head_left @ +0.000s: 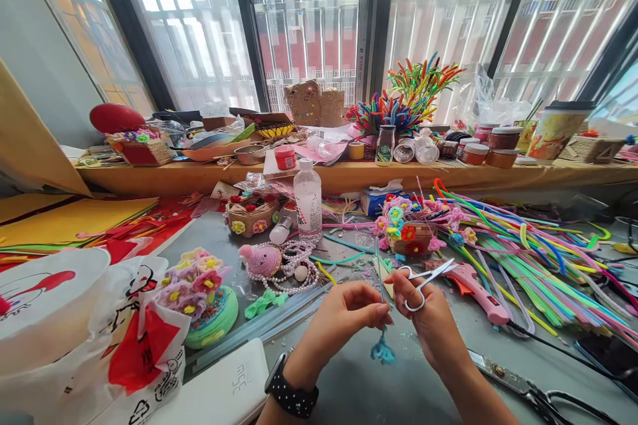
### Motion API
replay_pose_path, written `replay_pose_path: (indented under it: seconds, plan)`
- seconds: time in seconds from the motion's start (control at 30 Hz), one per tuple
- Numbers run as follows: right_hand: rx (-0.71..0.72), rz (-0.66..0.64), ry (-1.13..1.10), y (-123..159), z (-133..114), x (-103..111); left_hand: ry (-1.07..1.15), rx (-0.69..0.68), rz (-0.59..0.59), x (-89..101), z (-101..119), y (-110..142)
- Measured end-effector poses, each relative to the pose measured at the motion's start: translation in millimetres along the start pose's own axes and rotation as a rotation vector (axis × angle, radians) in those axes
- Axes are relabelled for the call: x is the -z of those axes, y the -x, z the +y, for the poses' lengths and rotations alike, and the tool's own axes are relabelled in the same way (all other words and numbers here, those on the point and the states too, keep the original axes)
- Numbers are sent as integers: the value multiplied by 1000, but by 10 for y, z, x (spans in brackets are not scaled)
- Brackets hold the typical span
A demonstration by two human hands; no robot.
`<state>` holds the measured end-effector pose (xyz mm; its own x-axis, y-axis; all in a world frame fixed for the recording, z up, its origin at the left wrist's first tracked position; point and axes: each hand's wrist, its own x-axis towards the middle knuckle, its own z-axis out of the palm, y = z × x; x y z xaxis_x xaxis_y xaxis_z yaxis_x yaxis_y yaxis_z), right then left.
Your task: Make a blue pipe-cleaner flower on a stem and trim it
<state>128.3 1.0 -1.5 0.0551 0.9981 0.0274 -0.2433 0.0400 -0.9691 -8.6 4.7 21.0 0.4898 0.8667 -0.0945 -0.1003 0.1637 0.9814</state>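
My left hand [349,315] pinches a thin green pipe-cleaner stem [380,279] that stands upright, with a small blue flower [383,350] hanging at its lower end. My right hand [423,319] is closed on small silver scissors [423,279], fingers through the loops, blades pointing up and right. Both hands meet above the grey table [359,385]. A black watch sits on my left wrist [292,393].
A pink glue gun [476,289] lies right of my hands, beside a heap of coloured pipe cleaners [538,259]. Baskets of flowers [409,232], a clear bottle [308,199], a pearl string [289,265], large shears [523,388] and white plastic bags [100,332] surround them.
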Motion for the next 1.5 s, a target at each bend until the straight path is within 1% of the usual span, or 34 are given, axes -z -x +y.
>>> replay_pose_path:
  seconds: [0.07,0.1,0.23,0.3,0.33,0.4,0.5,0.6,0.77,0.83,0.9,0.93,1.0,1.07,1.13,1.27,1.43,1.5]
  plan:
    - [-8,-37,47,4,6,0,-21,-40,55,6,38,2]
    - [-9,-82,77,7,7,-2,-24,-61,79,10,57,3]
    - [16,-346,168,35,0,-23,16,-123,186,29,101,11]
    - [46,-453,187,51,1,-38,1,-156,208,35,110,20]
    - [58,-498,191,57,6,-44,-12,-170,198,34,115,27]
    - [78,-564,193,63,28,-53,-19,-177,140,23,126,44]
    - [82,-637,196,60,70,-52,20,-125,44,-1,131,67]
    - [44,-666,212,66,80,-36,56,-100,21,-6,110,77]
    - [-109,-713,163,102,11,-15,111,-97,32,17,98,89]
    - [-121,-716,144,108,-10,-14,137,-96,36,16,117,92]
    - [-78,-667,142,104,-12,-19,162,-107,88,9,140,89]
    - [-46,-634,154,98,-7,-22,166,-118,136,4,149,85]
    - [22,-572,211,85,12,-31,150,-139,233,-8,160,76]
    - [86,-548,292,76,33,-42,119,-140,282,-19,161,69]
    - [130,-561,360,77,43,-55,104,-127,280,-26,157,66]
    - [162,-616,443,102,3,-87,106,-93,243,-20,143,67]
    - [205,-629,488,125,-63,-112,102,-36,138,-6,123,66]
    - [205,-622,502,124,-59,-107,86,-31,124,-6,116,66]
